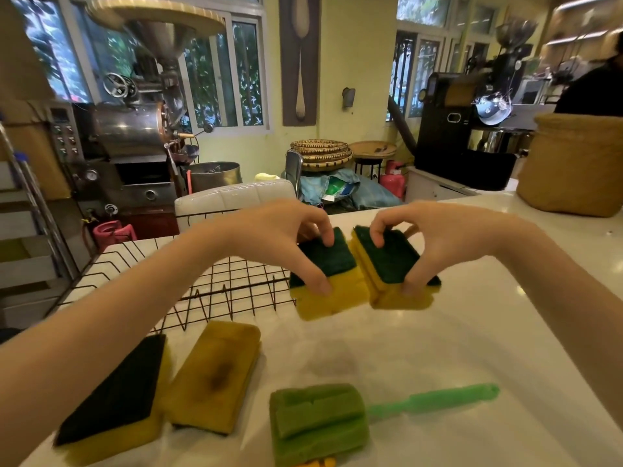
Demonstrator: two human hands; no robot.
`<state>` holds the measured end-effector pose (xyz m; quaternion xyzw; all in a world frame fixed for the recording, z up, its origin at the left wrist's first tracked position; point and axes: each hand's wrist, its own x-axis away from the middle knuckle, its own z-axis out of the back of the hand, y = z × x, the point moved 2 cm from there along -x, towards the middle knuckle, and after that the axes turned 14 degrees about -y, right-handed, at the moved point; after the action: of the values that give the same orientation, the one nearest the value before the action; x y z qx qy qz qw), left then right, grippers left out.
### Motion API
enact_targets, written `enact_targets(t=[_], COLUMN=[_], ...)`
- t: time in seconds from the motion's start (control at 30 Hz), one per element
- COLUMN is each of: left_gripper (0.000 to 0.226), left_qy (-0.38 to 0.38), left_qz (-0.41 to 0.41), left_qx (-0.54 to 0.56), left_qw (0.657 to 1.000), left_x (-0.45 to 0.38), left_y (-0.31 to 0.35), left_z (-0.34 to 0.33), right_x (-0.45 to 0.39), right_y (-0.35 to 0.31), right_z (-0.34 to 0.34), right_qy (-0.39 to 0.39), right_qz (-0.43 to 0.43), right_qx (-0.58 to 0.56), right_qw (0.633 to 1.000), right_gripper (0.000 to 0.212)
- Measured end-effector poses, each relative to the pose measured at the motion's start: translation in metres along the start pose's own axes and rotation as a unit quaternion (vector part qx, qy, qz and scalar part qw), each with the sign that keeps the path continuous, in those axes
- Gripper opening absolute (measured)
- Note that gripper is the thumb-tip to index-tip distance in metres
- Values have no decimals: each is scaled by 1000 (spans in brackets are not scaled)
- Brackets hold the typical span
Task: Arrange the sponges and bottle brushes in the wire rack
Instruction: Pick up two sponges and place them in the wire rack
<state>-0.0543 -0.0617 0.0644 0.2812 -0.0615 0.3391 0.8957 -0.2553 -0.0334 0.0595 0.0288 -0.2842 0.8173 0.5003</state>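
Note:
My left hand (286, 237) grips a yellow sponge with a dark green scrub pad (328, 284), held just above the white counter. Beside it, my right hand (435, 241) grips a second yellow-and-green sponge (392, 264); the two sponges nearly touch. The black wire rack (215, 288) lies on the counter to the left, partly hidden under my left forearm. Near the front edge lie a sponge with its black pad up (114, 402), a stained yellow sponge (215, 375) and a green bottle brush (320, 423) with a foam head and its handle pointing right.
A white counter (472, 348) carries everything. A burlap sack (573, 163) stands at the back right corner. A white padded chair back (232, 200) rises behind the rack. Roasting machines and baskets fill the room beyond. A person in dark clothing is at the far right.

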Motion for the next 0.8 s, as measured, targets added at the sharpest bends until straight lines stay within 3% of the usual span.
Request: enact_targets(t=[0.2, 0.43, 0.8], left_gripper=[50, 58, 63], left_qy=[71, 119, 54], left_qz=[4, 57, 172], left_qx=[31, -19, -39], left_qw=[997, 991, 983], left_x=[10, -8, -64], left_y=[-25, -92, -187], left_z=[38, 54, 41], right_x=[-27, -98, -191], right_y=[-14, -6, 8], right_z=[37, 55, 50], right_qy=[52, 95, 67], right_qz=[33, 41, 34], right_qx=[-7, 20, 33], right_qw=[998, 994, 997], right_gripper=[43, 49, 56])
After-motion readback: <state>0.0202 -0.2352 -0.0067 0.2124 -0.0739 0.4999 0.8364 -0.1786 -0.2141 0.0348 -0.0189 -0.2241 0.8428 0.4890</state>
